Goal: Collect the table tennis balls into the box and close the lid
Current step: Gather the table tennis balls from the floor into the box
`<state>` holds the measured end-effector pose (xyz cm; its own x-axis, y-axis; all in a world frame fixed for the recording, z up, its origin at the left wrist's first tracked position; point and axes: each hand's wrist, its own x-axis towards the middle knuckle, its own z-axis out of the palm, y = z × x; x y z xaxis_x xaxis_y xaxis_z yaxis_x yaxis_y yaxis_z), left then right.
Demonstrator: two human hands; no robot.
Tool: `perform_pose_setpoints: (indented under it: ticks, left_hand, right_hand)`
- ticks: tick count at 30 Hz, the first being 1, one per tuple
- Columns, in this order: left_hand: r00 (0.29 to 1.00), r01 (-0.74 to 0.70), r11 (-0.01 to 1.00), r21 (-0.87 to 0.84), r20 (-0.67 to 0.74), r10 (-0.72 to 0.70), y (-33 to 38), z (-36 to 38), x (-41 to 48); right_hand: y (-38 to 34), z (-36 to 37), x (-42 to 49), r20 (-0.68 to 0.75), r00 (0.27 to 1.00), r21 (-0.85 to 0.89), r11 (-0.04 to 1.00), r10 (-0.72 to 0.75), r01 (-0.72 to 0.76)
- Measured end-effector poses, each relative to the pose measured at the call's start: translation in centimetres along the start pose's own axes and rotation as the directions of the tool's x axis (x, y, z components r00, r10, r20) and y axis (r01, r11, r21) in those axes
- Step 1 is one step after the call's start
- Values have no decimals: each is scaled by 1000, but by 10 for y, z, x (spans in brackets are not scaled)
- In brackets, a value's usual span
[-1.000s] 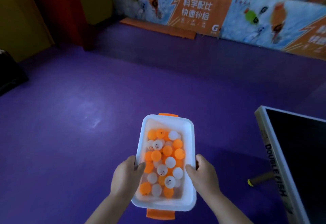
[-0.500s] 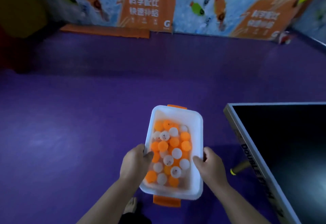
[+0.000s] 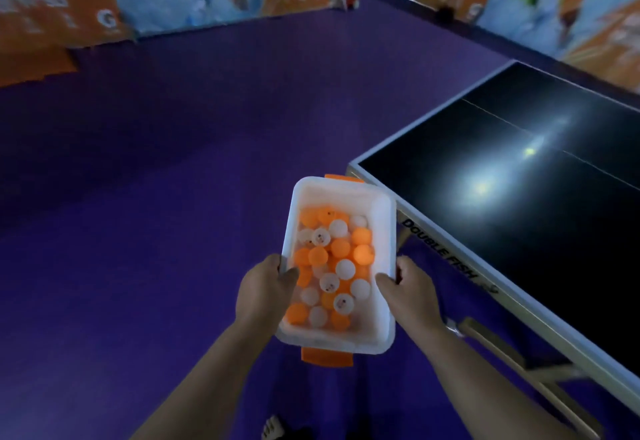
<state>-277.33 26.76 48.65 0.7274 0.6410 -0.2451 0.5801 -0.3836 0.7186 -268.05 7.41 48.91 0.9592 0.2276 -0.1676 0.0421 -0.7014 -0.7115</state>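
Both grips — left hand (image 3: 263, 287), right hand (image 3: 412, 292) — clasp the box (image 3: 385, 217), balls (image 3: 332, 263) lying between them.

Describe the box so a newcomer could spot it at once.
Find the table tennis table on the right; off its near corner, the left hand and right hand grip a white open box over the purple floor. Orange latches at both ends and orange and white balls inside mark it out.

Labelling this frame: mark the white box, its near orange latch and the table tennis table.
white box (image 3: 382, 224), head view, bare right wall
near orange latch (image 3: 327, 358), head view, middle
table tennis table (image 3: 519, 249), head view, dark top
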Motion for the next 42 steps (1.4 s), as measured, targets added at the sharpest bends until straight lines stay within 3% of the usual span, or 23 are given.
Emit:
perform_pose_setpoints:
  ticks: [12,16,22,30,37,42]
  left_hand:
    - [945,-255,967,-28,206,255,28,42,-49]
    - [881,-386,922,-39,281,380,44,57,-102]
    - [764,-474,872,-122,436,476,40,79,-201]
    - [592,-615,776,-138,569,570,24,77,-310]
    - [510,-717,680,-153,550,661,25,64,-343]
    - [480,-710,681,-179,584,655,23,62,-340]
  right_hand:
    - [51,-47,-87,-293,933,-7,976,207,-219]
    - [77,-76,-151,-366,889,73,960,277,-269]
    - [117,-104,-270,-514,785,108,934,346,-340]
    - [135,-114,-418,-598,654,239,882,464,-407]
    - [131,-111,-466,-636,576,311,853,514,-419]
    - [125,-102,-471,-646,513,340,815,565,-468]
